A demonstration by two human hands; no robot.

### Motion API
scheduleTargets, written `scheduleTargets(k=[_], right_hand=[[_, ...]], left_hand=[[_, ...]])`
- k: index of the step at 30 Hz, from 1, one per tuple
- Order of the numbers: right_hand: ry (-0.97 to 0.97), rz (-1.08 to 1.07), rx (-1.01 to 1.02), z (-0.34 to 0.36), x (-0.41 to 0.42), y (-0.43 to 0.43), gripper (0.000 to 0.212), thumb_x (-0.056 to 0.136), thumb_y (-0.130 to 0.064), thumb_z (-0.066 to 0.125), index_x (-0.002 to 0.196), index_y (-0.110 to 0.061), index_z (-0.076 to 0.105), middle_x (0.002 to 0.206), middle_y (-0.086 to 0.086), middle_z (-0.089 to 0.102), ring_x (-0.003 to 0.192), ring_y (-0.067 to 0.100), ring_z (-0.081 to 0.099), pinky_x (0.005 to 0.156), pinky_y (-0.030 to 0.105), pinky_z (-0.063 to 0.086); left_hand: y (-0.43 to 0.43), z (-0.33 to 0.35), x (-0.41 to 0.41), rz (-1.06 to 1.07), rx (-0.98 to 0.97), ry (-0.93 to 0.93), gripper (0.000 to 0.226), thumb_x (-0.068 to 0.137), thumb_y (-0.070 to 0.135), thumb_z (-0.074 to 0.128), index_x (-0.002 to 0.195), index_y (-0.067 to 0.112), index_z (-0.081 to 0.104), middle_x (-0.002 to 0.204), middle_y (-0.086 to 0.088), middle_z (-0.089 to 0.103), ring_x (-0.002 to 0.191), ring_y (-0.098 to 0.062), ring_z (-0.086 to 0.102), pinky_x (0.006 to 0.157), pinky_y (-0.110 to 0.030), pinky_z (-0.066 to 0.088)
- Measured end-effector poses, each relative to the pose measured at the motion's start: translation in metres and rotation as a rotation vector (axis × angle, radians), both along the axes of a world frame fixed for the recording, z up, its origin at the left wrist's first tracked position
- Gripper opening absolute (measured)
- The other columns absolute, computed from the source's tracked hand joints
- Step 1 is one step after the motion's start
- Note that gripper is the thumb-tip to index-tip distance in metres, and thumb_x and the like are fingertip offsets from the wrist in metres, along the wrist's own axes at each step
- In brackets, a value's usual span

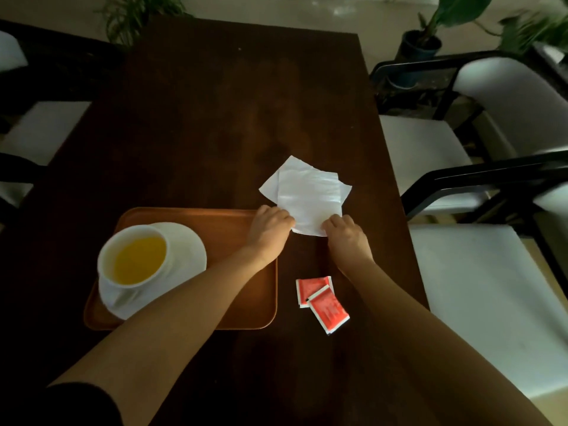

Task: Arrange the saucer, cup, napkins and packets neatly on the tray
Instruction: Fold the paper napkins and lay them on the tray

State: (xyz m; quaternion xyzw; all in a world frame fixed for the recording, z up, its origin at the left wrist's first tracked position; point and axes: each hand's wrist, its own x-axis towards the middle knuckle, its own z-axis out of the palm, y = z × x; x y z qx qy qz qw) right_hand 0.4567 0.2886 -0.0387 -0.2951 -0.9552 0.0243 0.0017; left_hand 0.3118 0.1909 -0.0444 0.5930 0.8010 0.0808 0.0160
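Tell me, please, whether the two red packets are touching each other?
Touching. The head view shows the near packet lying with its top corner over the lower edge of the far packet, no table showing between them.

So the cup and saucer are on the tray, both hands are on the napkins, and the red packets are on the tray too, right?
Not quite. The head view shows the packets on the table, right of the tray. Cup and saucer are on it; left hand and right hand hold the napkins.
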Motion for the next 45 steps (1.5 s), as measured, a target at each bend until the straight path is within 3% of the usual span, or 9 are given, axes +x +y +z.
scheduleTargets(k=[6, 11, 15, 21, 23, 25, 28, 33, 45], right_hand=[[0.135, -0.058, -0.068, 0.001, -0.006, 0.017, 0.015, 0.085, -0.004, 0.049, 0.094, -0.007, 0.062, 0.098, 0.012, 0.063, 0.092, 0.029, 0.053, 0.079, 0.039, 0.043], [0.316, -0.145, -0.251, 0.014, -0.022, 0.044, 0.019, 0.088, -0.016, 0.051, 0.103, -0.010, 0.061, 0.102, 0.009, 0.066, 0.098, 0.027, 0.057, 0.088, 0.040, 0.040], [0.368, -0.223, -0.298, 0.027, -0.040, 0.071, 0.029, 0.090, -0.028, 0.051, 0.116, -0.016, 0.055, 0.115, 0.006, 0.063, 0.108, 0.025, 0.053, 0.095, 0.040, 0.037], [0.381, -0.306, -0.336, 0.032, -0.066, 0.102, 0.038, 0.088, -0.015, 0.055, 0.125, -0.015, 0.047, 0.119, 0.011, 0.058, 0.111, 0.028, 0.051, 0.095, 0.047, 0.044], [0.388, -0.307, -0.295, 0.031, -0.069, 0.107, 0.043, 0.087, -0.017, 0.055, 0.129, -0.016, 0.044, 0.126, 0.010, 0.054, 0.117, 0.029, 0.046, 0.097, 0.046, 0.042], [0.350, -0.217, -0.223, 0.028, -0.067, 0.106, 0.042, 0.086, -0.020, 0.057, 0.127, -0.018, 0.047, 0.129, 0.008, 0.051, 0.120, 0.029, 0.042, 0.098, 0.044, 0.036], [0.227, 0.003, -0.218, 0.019, -0.060, 0.101, 0.036, 0.084, -0.027, 0.061, 0.118, -0.020, 0.053, 0.126, 0.004, 0.052, 0.120, 0.026, 0.039, 0.100, 0.042, 0.030], [-0.006, 0.142, -0.253, 0.006, -0.055, 0.093, 0.041, 0.084, -0.038, 0.060, 0.121, -0.022, 0.053, 0.129, 0.000, 0.051, 0.121, 0.023, 0.037, 0.104, 0.040, 0.025], [0.060, 0.070, -0.235, 0.002, -0.058, 0.088, 0.023, 0.088, -0.025, 0.055, 0.110, -0.020, 0.059, 0.121, -0.001, 0.057, 0.111, 0.023, 0.047, 0.099, 0.039, 0.031]], left_hand=[[0.010, 0.005, -0.006, 0.173, 0.232, -0.213, 0.018, 0.088, 0.012, 0.049, 0.085, 0.014, 0.067, 0.083, -0.004, 0.071, 0.084, -0.025, 0.061, 0.079, -0.037, 0.034], [0.036, 0.018, -0.029, 0.201, 0.327, -0.471, 0.015, 0.086, 0.011, 0.054, 0.090, 0.010, 0.069, 0.094, -0.007, 0.073, 0.088, -0.025, 0.065, 0.084, -0.040, 0.048], [0.065, 0.025, -0.049, 0.370, 0.320, -0.716, 0.017, 0.086, 0.012, 0.055, 0.094, 0.010, 0.069, 0.098, -0.008, 0.072, 0.089, -0.019, 0.065, 0.076, -0.024, 0.047], [0.096, 0.025, -0.076, 0.495, 0.349, -0.820, 0.020, 0.088, 0.012, 0.053, 0.102, 0.010, 0.067, 0.106, -0.009, 0.071, 0.098, -0.022, 0.064, 0.078, -0.022, 0.044], [0.098, 0.023, -0.080, 0.526, 0.404, -0.798, 0.026, 0.090, 0.014, 0.051, 0.112, 0.009, 0.062, 0.115, -0.009, 0.067, 0.106, -0.022, 0.061, 0.087, -0.021, 0.042], [0.094, 0.020, -0.083, 0.455, 0.466, -0.620, 0.028, 0.089, 0.014, 0.053, 0.116, 0.010, 0.060, 0.116, -0.008, 0.066, 0.108, -0.024, 0.058, 0.095, -0.031, 0.043], [0.082, 0.011, -0.075, 0.178, 0.490, -0.411, 0.023, 0.083, 0.008, 0.059, 0.105, 0.011, 0.065, 0.103, -0.008, 0.070, 0.096, -0.028, 0.059, 0.085, -0.037, 0.045], [0.066, -0.011, -0.058, -0.081, 0.235, -0.465, 0.023, 0.079, 0.015, 0.068, 0.101, 0.008, 0.067, 0.101, -0.009, 0.071, 0.097, -0.026, 0.061, 0.086, -0.036, 0.047], [0.074, -0.003, -0.061, -0.091, 0.141, -0.370, 0.015, 0.085, 0.013, 0.056, 0.083, 0.008, 0.070, 0.091, -0.007, 0.071, 0.091, -0.023, 0.060, 0.080, -0.038, 0.048]])
